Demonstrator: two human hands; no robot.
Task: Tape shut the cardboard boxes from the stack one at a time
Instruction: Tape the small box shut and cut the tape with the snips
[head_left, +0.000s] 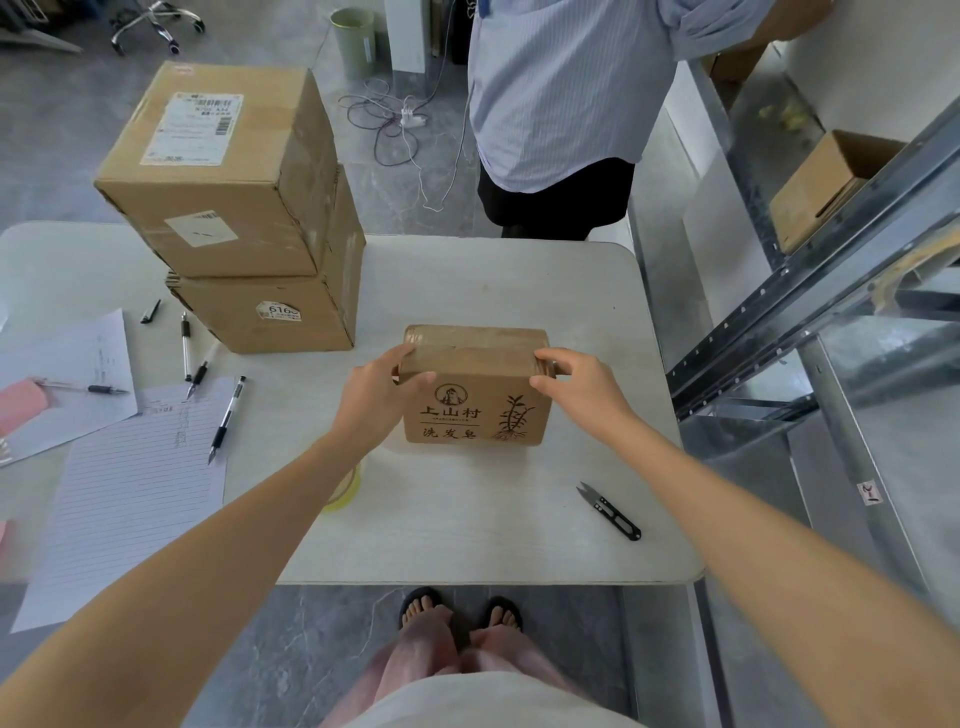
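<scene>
While both hands close on it, the small printed box (475, 395) stands near the middle of the surface (467, 530), a little toward the right edge, with its printed face turned to the near edge. The left hand (376, 400) grips the box's left end, thumb on the printed face and fingers curled over the top left corner. The right hand (576, 389) holds the right end the same way, fingers hooked over the top edge and thumb pressed to the front. A glossy band of tape shows along the box's top.

Toward the far left corner a stack of two larger boxes stands: the upper box (223, 171) sits slightly askew on the lower box (275, 312), and both carry labels. A roll of clear tape (344, 491) lies near the middle of the surface, partly hidden under the left forearm. Black snips (608, 512) lie toward the near right corner, well apart from the small box. Along the left edge lie lined sheets of paper (130, 493) with several pens (227, 421) scattered on and beside them.

Beyond the far edge a person in a striped shirt (561, 88) stands. Metal shelving (831, 312) runs along the right edge, with an open cardboard box (826, 187) on it.
</scene>
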